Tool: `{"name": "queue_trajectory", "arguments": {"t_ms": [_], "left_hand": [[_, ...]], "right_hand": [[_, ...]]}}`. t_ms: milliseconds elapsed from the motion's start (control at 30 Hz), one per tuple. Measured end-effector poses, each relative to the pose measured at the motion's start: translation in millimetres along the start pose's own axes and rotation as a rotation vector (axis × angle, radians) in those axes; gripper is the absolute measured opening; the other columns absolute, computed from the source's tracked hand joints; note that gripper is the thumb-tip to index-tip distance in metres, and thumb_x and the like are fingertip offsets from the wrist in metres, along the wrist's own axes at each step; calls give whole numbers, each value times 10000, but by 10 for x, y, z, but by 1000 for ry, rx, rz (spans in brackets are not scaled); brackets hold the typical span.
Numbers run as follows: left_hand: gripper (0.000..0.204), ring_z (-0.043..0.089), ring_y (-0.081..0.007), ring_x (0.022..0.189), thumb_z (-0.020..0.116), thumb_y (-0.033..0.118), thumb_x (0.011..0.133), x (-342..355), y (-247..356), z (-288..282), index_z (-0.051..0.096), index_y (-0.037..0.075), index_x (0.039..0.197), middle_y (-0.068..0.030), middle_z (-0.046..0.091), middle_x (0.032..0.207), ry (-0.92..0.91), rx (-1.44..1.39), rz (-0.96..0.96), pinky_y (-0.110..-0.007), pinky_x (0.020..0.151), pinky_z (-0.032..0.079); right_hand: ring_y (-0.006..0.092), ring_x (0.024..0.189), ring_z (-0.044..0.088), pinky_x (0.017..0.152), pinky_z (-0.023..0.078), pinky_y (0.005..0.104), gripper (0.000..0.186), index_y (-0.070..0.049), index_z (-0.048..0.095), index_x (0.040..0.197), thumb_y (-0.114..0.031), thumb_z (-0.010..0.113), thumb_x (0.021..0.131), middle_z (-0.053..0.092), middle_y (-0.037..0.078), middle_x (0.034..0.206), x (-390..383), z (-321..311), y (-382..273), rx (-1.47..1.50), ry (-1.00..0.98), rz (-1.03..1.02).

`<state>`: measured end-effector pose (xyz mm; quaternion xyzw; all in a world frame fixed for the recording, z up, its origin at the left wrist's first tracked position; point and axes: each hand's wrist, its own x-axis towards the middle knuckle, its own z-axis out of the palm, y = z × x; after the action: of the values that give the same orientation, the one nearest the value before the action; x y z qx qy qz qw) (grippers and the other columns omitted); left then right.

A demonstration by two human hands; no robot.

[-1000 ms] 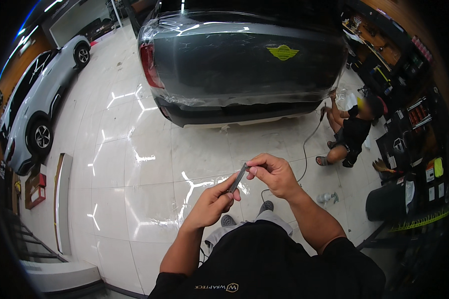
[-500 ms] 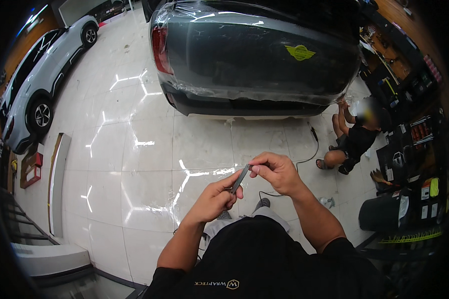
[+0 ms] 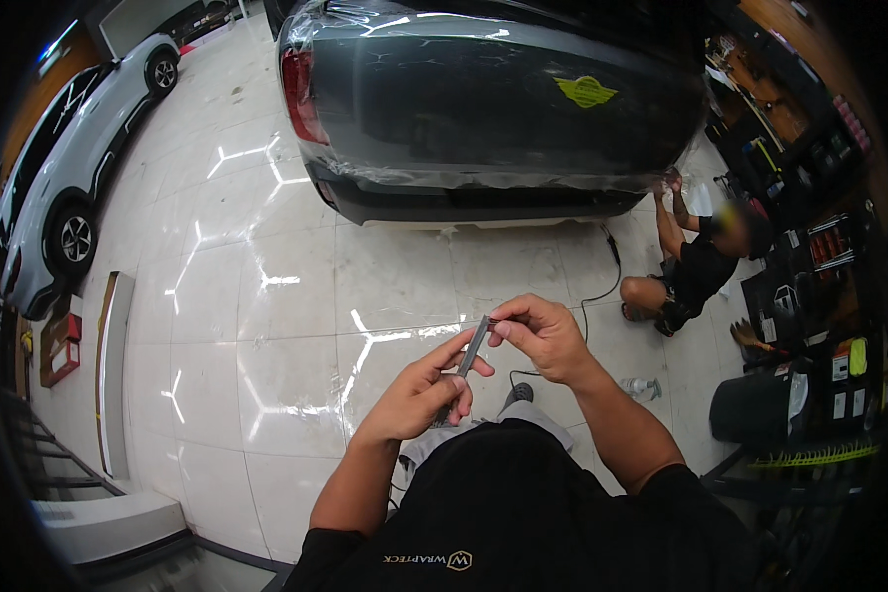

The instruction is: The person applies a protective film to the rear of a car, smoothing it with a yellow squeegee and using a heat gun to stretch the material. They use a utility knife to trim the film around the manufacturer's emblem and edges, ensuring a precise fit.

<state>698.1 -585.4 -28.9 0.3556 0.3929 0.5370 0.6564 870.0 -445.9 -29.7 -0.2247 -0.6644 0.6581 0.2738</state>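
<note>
My left hand (image 3: 426, 395) grips a slim grey metal tool (image 3: 472, 351), which looks like a snap-blade knife, tilted up toward the upper right; its thumb lies along the tool and some fingers extend past it. My right hand (image 3: 536, 337) pinches the tool's top end between thumb and bent forefinger; whether a small separate piece is in that pinch I cannot make out. Beyond my hands stands the rear of a dark grey car (image 3: 483, 109) covered in clear, wrinkled film, with a yellow-green sticker (image 3: 587, 91) on it.
A co-worker (image 3: 705, 261) crouches by the car's right corner, both hands at its lower edge. A white car (image 3: 89, 128) is at left, with red boxes (image 3: 61, 350) and a long carton (image 3: 113, 375). A hose (image 3: 615, 266), bottle (image 3: 641, 387), black bin (image 3: 750, 407) and tool wall (image 3: 824, 247) are at right.
My left hand has shifted on the tool, with its thumb now more along it and fingers more extended. The co-worker's arms have shifted slightly at the car's edge.
</note>
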Motion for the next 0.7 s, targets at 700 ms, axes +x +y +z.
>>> {"name": "queue_trajectory", "arguments": {"t_ms": [700], "left_hand": [[448, 431, -54, 573, 442, 85, 1008, -46, 13, -90, 402, 78, 1454, -45, 605, 971, 84, 168, 36, -195, 526, 389]], "right_hand": [[155, 810, 656, 760, 529, 282, 127, 20, 642, 1034, 3, 590, 919, 665, 102, 925, 93, 13, -63, 11, -66, 3]]}}
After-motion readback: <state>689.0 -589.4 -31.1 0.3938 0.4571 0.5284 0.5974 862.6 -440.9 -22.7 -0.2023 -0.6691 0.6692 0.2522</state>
